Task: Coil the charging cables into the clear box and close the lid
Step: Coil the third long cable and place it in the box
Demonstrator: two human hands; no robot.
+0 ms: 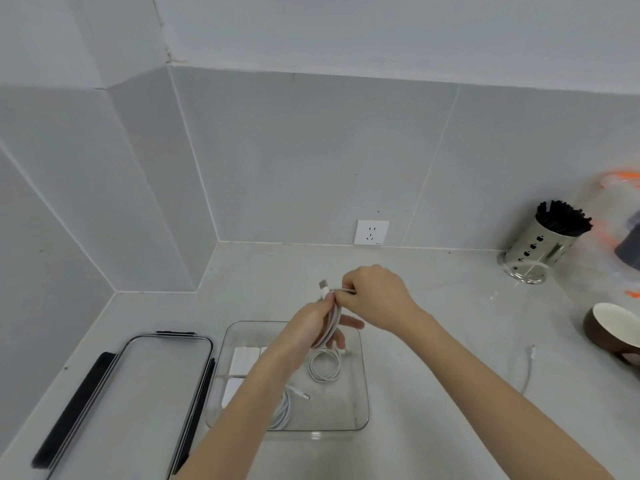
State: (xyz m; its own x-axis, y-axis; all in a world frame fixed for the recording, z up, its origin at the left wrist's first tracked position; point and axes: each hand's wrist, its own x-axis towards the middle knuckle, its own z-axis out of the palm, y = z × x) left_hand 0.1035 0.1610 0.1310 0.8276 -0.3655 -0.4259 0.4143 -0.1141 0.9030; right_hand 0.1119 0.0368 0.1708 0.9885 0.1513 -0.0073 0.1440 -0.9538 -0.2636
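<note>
Above the clear box (362, 386) my left hand (313, 329) grips a bundle of white charging cable (331, 323), its USB plug sticking up at the top. My right hand (375, 294) pinches the cable's end next to that plug. Inside the box lie a small coiled white cable (325, 367), a second coiled cable (282, 408) partly hidden under my left forearm, and white charger blocks (244, 360). The clear lid (138, 400) with black clips lies flat on the counter left of the box. Another white cable (529, 370) lies loose on the counter to the right.
A steel holder (535, 245) full of black sticks stands at the back right, beside a clear bag (620, 233) with orange trim. A brown bowl (611, 329) with a white inside sits at the right edge. A wall socket (371, 232) is behind the hands.
</note>
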